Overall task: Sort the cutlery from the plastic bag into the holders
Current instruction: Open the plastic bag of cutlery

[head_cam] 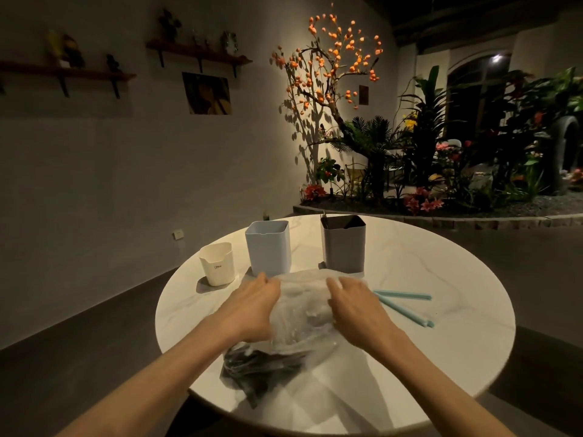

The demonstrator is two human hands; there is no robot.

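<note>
A clear plastic bag (299, 313) lies in the middle of the round white table (441, 279), with dark cutlery (262, 364) showing through its near end. My left hand (252, 307) grips the bag's left side near its mouth. My right hand (353, 307) grips its right side. Three holders stand behind the bag: a small white one (217, 263) on the left, a light blue one (268, 247) in the middle and a grey one (344, 244) on the right. The grey holder has dark pieces standing in it.
Two pale teal clip sticks (407, 302) lie on the table right of my right hand. Beyond the table is a raised planter bed (441, 212) with flowers and a lit orange-fruited tree (331, 64). Dark floor surrounds the table.
</note>
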